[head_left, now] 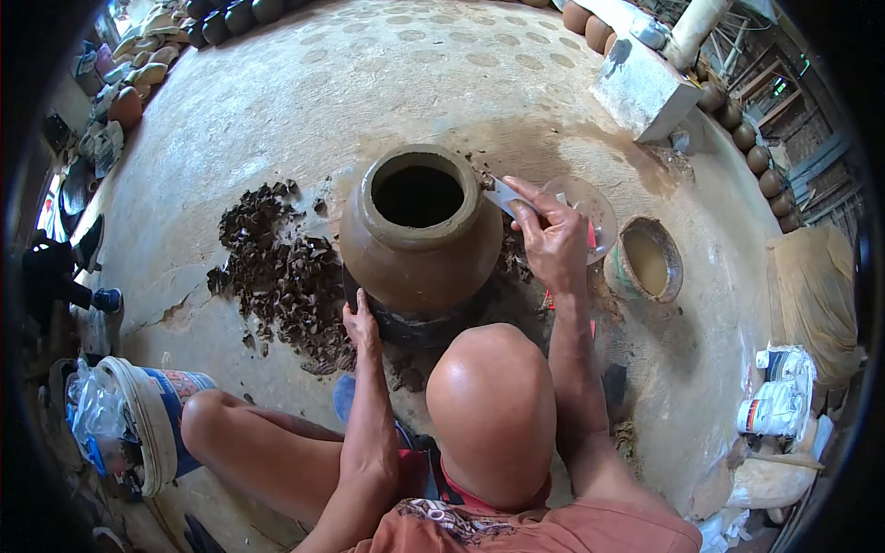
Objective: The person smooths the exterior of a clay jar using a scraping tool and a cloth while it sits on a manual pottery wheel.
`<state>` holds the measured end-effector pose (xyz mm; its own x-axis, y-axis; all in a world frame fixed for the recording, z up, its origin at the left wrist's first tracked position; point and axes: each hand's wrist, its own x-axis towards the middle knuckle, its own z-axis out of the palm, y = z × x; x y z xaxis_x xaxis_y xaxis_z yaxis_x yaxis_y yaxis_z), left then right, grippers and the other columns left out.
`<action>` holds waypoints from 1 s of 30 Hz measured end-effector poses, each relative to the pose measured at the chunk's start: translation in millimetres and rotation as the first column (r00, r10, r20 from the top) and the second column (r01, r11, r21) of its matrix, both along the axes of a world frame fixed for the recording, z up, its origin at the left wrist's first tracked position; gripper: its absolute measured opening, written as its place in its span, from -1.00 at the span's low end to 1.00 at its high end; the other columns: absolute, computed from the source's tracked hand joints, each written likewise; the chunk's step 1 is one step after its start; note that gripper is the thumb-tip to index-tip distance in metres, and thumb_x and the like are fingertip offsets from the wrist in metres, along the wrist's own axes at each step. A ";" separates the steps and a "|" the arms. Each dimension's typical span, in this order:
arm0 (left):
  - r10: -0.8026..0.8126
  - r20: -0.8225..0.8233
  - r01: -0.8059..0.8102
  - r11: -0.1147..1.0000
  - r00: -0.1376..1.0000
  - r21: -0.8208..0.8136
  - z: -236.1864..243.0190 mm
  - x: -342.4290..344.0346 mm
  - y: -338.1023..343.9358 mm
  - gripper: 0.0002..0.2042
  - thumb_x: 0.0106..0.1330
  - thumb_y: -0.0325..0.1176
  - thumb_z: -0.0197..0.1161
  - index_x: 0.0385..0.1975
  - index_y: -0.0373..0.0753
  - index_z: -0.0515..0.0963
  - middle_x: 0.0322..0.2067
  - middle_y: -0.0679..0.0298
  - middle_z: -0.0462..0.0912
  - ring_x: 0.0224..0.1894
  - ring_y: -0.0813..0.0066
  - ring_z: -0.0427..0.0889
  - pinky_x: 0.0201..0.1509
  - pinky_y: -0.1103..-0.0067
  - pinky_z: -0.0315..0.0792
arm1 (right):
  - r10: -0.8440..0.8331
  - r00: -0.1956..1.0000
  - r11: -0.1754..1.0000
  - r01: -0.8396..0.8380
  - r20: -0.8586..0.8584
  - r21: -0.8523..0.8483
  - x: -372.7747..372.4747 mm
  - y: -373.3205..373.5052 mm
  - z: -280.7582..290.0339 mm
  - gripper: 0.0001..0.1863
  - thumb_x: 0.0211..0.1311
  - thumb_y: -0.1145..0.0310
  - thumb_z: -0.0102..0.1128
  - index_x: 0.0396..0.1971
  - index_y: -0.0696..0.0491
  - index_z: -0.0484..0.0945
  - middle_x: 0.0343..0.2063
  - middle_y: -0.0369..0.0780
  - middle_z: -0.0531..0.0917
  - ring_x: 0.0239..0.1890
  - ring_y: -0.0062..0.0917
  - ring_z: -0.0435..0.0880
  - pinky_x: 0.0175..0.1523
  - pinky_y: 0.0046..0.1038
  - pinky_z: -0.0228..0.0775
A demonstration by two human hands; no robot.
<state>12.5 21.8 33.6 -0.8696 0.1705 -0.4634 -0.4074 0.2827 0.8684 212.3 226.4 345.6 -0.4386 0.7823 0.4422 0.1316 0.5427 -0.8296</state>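
Note:
A wet brown clay pot with a round dark mouth stands upright before me on a dark base. My right hand is closed on a flat pale scraper, its blade at the right side of the pot's rim. A bit of clay shows at the blade's tip. Low on the pot's left side is my left hand, thumb up, fingers mostly hidden. A thin dark edge lies between it and the pot; I cannot make out what it is.
Dark clay shavings are heaped left of the pot. To the right stand a bucket of murky water and a round clear tray. A white block lies far right, a filled white bucket near left. Several pots line the walls.

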 end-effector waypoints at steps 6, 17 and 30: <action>0.143 -0.123 -0.156 0.982 0.982 -0.105 -10.2 12.6 -12.1 -0.11 0.34 0.30 0.31 0.34 -0.45 0.39 0.24 -0.18 0.57 0.29 -0.04 0.55 0.42 0.28 0.36 | 0.044 0.999 0.998 -0.045 0.022 0.050 -20.4 -8.6 5.4 -0.72 0.40 0.55 0.25 0.02 0.01 0.78 -0.47 -0.15 0.78 -0.53 -0.66 0.65 -0.40 -0.48 0.49; 0.030 0.244 -0.010 0.996 0.969 -0.085 40.9 116.1 -25.9 -0.10 0.34 0.34 0.28 0.35 -0.42 0.37 0.18 -0.14 0.60 0.20 0.00 0.60 0.33 0.22 0.45 | 0.032 0.999 0.999 -0.032 -0.013 0.011 -20.4 -20.7 0.8 -0.77 0.42 0.51 0.24 -0.04 0.06 0.79 -0.34 -0.13 0.83 -0.55 -0.60 0.65 -0.38 -0.46 0.51; -0.015 0.114 0.018 0.999 0.993 -0.026 15.9 43.5 -15.0 -0.11 0.35 0.34 0.27 0.34 -0.42 0.38 0.16 -0.13 0.60 0.19 0.02 0.61 0.31 0.22 0.47 | -0.003 1.000 1.000 0.003 0.007 -0.027 -10.1 -37.1 5.8 -0.72 0.35 0.60 0.21 -0.03 0.12 0.78 -0.25 -0.11 0.84 -0.53 -0.59 0.67 -0.36 -0.48 0.53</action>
